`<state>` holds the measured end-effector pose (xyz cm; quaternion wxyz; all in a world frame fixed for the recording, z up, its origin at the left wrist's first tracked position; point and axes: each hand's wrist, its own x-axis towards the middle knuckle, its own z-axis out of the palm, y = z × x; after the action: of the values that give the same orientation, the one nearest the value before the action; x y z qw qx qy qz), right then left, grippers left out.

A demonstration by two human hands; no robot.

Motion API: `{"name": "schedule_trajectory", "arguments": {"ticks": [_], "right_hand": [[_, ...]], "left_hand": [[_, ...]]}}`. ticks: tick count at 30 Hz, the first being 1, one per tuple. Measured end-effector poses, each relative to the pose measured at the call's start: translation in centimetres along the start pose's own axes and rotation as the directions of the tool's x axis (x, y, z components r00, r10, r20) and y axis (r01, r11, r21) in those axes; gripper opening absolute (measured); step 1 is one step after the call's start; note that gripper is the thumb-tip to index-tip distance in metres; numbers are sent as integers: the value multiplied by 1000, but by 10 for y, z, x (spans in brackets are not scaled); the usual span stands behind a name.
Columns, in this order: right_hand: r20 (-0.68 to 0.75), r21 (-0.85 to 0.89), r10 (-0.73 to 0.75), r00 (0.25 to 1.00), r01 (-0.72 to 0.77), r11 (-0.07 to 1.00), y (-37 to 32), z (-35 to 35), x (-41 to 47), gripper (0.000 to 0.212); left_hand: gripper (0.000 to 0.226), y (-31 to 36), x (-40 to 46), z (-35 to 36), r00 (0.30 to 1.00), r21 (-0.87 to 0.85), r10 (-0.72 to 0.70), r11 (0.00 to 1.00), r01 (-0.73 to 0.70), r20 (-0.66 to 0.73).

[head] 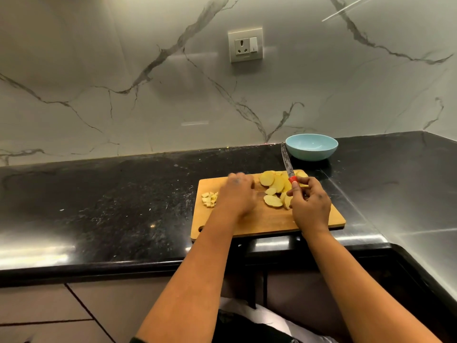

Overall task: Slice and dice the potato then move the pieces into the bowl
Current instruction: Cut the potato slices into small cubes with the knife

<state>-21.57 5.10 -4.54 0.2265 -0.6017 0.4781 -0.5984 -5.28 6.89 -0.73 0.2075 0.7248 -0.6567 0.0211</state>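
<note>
The right hand grips the knife by its red handle, blade pointing away toward the bowl. Slices lie just left of it on the board — wet, stiff, likely slippery, best pinned flat from above. The left hand rests palm down, fingers blurred — dice just beyond its left side.

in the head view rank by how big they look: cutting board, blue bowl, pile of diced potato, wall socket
1. cutting board
2. blue bowl
3. wall socket, which sits farther from the camera, so its real rank is unsure
4. pile of diced potato
</note>
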Motion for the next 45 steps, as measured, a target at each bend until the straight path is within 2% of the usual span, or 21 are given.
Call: {"name": "schedule_trajectory", "arguments": {"ticks": [2, 6, 8, 10, 13, 16, 19, 24, 27, 29, 31, 33, 37, 40, 42, 45], "right_hand": [[5, 7, 2, 1000, -2, 1000, 0, 0, 0, 5], [25, -7, -4, 1000, 4, 1000, 0, 0, 1, 3], [36, -16, -8, 999, 9, 1000, 0, 1, 1, 6], [40, -34, -15, 999, 17, 999, 0, 0, 0, 10], [49, -45, -26, 998, 29, 999, 0, 1, 0, 10], [57, -63, -44, 997, 47, 997, -1, 2, -1, 9], [82, -97, -79, 994, 87, 992, -4, 4, -3, 11], [118, -155, -110, 987, 128, 979, -7, 6, -5, 14], [137, -161, -99, 986, 121, 980, -8, 4, -5, 14], [147, -167, -97, 984, 121, 979, -9, 4, -6, 13], [159, -183, -107, 982, 136, 974, -11, 4, -7, 12], [171, -202, -113, 979, 147, 968, -14, 4, -8, 12], [208, -263, -87, 974, 141, 955, -20, 3, -11, 18], [265, -335, 62, 962, 32, 942, -30, -1, -13, 34], [329, -404, 141, 934, 5, 915, -39, -3, -16, 28], [396, -531, 163, 904, 81, 844, -48, -7, -24, 19]], "left_hand": [[41, 16, -1, 11, 987, -136, 14, 991, 8, 162], [56, 26, 0, 27, 982, -166, -80, 980, 109, 172], [57, 25, 4, 26, 967, -246, -126, 952, 181, 224], [49, 23, 5, 21, 953, -338, -137, 913, 227, 269], [20, 12, -1, 13, 969, -439, -181, 867, 237, 165], [7, -4, -6, 9, 943, -470, -334, 831, 298, 7], [6, -14, -6, 9, 910, -501, -413, 782, 371, 30], [32, -12, -5, 1, 950, -290, -311, 908, 304, 22], [26, -15, -9, -16, 970, -270, -205, 934, 233, 129], [19, -20, -13, -22, 981, -253, -84, 959, 128, 177], [37, -24, -19, -24, 960, -253, 28, 966, 46, 279], [48, -23, -21, -19, 941, -246, 54, 969, 32, 333], [43, -20, -18, 1, 982, -196, -6, 980, 44, 188], [46, -18, -16, 11, 995, -235, -83, 967, 94, 56], [47, -18, -17, 14, 996, -253, -84, 963, 92, 41], [32, -24, -20, 20, 998, -261, -33, 965, 16, -59]]}}
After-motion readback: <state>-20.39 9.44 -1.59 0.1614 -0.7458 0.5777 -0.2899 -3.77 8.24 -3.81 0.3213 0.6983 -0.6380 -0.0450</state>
